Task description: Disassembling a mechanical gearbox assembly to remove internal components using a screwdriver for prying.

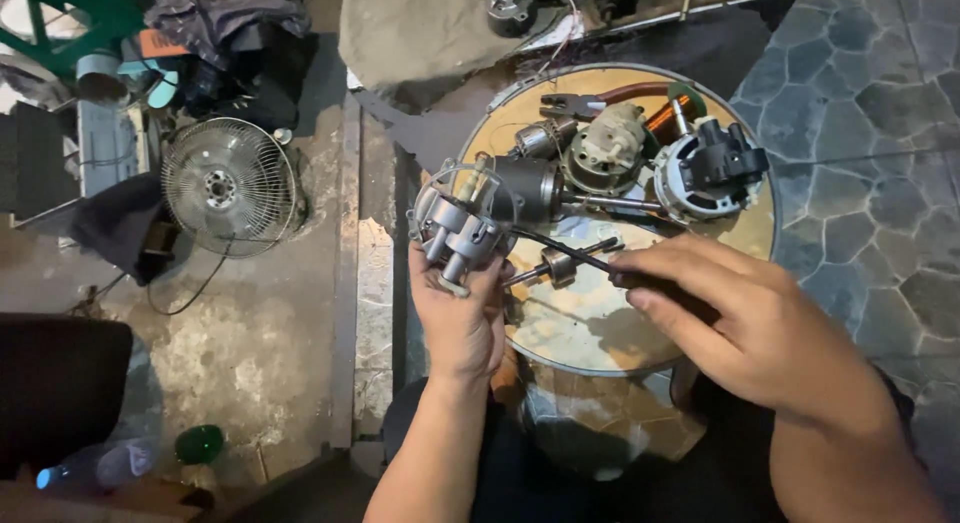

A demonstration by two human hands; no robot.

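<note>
Head view: left hand [455,318] grips the grey motor housing [460,228]; right hand [745,318] closes on the screwdriver [580,258], whose shaft points left toward the housing, above the round worktop [600,338]

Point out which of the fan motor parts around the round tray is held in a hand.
The silver-grey metal motor housing at the tray's left edge: the left hand grips it from below, while the dark motor and black-capped motor lie on the round tray.

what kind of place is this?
Likely an informal fan or small-motor repair spot, outdoors or at floor level. Motor parts crowd a round tray, a fan guard lies on bare concrete, and the left hand holds a motor housing.
</note>
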